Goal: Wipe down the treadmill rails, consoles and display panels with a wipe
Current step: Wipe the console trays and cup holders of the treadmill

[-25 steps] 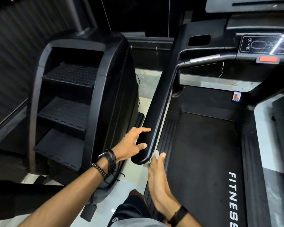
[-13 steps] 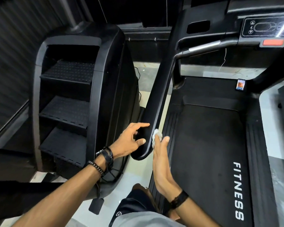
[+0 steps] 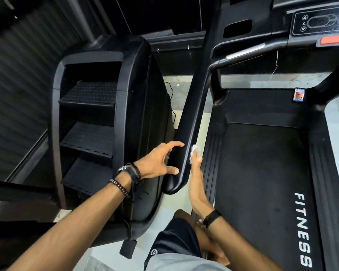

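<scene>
- Dark gym floor space, pale tiles showing between 2 black machines: stair climber point(image 3: 98, 118) on the left, treadmill point(image 3: 262, 173) on the right, belt printed FITNESS.
- Long black side rail point(image 3: 192, 122) sloping from the console down to a rounded end near the hands; only a short stretch near that end under the wipe, so most of the rail, the console point(image 3: 319, 22) with its arrow buttons and the red stop tab point(image 3: 334, 40) judged not yet done.
- Left hand point(image 3: 160, 163) spread wide, fingers straight, thumb tip and fingertip touching the rail's outer side, steadying, gripping nothing.
- Right hand point(image 3: 197, 180) flat and edge-on, straight fingers pressing the wipe point(image 3: 194, 151) against the rail's inner face; no curl around it visible.
- Risk: wipe held only by pressure, so could slip free and drop onto the belt or into the side gap if pressure eases on the curved face.
- Risk: underside and outer side of the rail easily missed with a flat palm on 1 face only.
- Risk further on: pressing the console buttons or stop tab while wiping, possibly triggering them.
- Containers: only a dark recess point(image 3: 237, 28) in the console; contents too dark to tell.
- Small phone-like item point(image 3: 299, 95) lying on the deck ahead of the belt, well apart from both hands.
</scene>
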Demonstrator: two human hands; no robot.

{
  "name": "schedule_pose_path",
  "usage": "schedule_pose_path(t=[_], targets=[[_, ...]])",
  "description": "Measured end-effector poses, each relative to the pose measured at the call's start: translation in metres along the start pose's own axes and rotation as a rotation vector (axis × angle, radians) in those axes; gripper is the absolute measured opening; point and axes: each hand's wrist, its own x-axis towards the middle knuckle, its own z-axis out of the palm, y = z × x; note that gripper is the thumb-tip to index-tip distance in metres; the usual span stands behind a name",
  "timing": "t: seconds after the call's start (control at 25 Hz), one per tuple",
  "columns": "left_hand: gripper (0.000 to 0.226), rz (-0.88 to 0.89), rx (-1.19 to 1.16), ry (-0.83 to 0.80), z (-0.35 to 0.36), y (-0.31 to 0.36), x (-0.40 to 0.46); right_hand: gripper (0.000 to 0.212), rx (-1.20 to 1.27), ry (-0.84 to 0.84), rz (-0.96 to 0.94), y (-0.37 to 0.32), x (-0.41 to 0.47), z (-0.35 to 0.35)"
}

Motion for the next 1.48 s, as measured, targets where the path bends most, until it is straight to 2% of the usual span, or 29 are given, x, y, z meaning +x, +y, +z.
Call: schedule_pose_path(t=[0.12,0.24,0.4,0.48,0.56,0.6,0.76,0.8,0.92,0.96,1.04,1.08,1.2,1.32,1.4,1.48], targets=[[0.105,0.021,0.131,-0.071,-0.009,0.011,0.008,0.05,0.02,-0.015,0.102,0.008,-0.004,-0.003],[0.121,0.013,0.261,-0.099,-0.024,0.017,0.021,0.063,0.087,-0.088,0.149,0.0,-0.034,0.002],[0.149,0.047,0.42,-0.167,-0.035,0.027,0.044,0.07,0.03,-0.085,0.11,-0.017,0.014,-0.01],[0.161,0.09,0.577,-0.193,-0.034,0.033,0.056,0.073,-0.025,-0.096,0.177,-0.012,0.028,-0.014],[0.169,0.117,0.674,-0.217,-0.033,0.037,0.065,0.088,-0.027,-0.134,0.197,-0.014,0.014,-0.014],[0.17,0.114,0.678,-0.231,-0.033,0.039,0.068,0.091,-0.005,-0.163,0.18,-0.019,0.007,-0.014],[0.172,0.097,0.647,-0.26,-0.037,0.042,0.073,0.073,0.019,-0.206,0.098,-0.045,0.038,-0.021],[0.173,0.087,0.668,-0.26,-0.035,0.043,0.072,0.079,-0.017,-0.179,0.122,-0.04,0.054,-0.026],[0.174,0.055,0.729,-0.263,-0.031,0.044,0.071,0.112,-0.087,-0.245,0.273,-0.033,0.058,-0.04],[0.174,0.045,0.733,-0.267,-0.03,0.045,0.072,0.108,-0.079,-0.276,0.276,-0.031,0.048,-0.04],[0.175,0.04,0.739,-0.269,-0.032,0.045,0.072,0.081,-0.007,-0.301,0.217,-0.044,0.035,-0.036],[0.175,0.037,0.742,-0.267,-0.033,0.046,0.072,0.074,0.017,-0.305,0.187,-0.052,0.041,-0.033],[0.172,0.014,0.744,-0.269,-0.032,0.049,0.071,0.1,-0.047,-0.199,0.207,-0.045,0.088,-0.032],[0.172,0.007,0.753,-0.258,-0.029,0.052,0.069,0.12,-0.078,-0.23,0.328,-0.031,0.082,-0.04],[0.171,-0.007,0.761,-0.246,-0.031,0.051,0.07,0.119,-0.048,-0.351,0.269,-0.034,0.053,-0.039],[0.166,-0.005,0.736,-0.231,-0.033,0.052,0.071,0.11,-0.006,-0.361,0.195,-0.039,0.051,-0.031]])
